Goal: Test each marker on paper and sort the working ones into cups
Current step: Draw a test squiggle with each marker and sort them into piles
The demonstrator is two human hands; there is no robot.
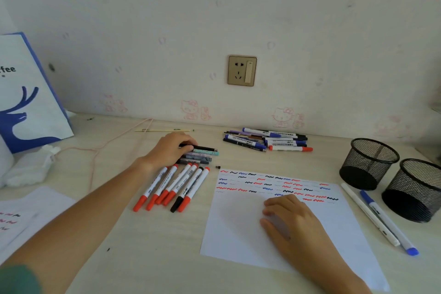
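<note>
head view, close above desk (152, 246), angled forward and down (toward wall (214, 19))

Our left hand (170, 148) pinches a black pen (202, 148) atop the pen pile; just below lie red-capped markers (167, 188). Our right hand (290, 219) presses the scribbled paper (233, 229).

2 black wire-mesh metal cups (368, 162), matt, sit far right of the right hand (290, 218). Under that hand: smooth white paper sheet (241, 234), matt. Markers (171, 187) just below the left hand (170, 148) look like smooth plastic w/ slight sheen. Desk (152, 250) = pale wood-grain laminate, smooth. Far left of the left hand: paper bag (31, 107), soft sheen. Wall socket (242, 70), above btw both hands, glossy brass-tone.
</note>
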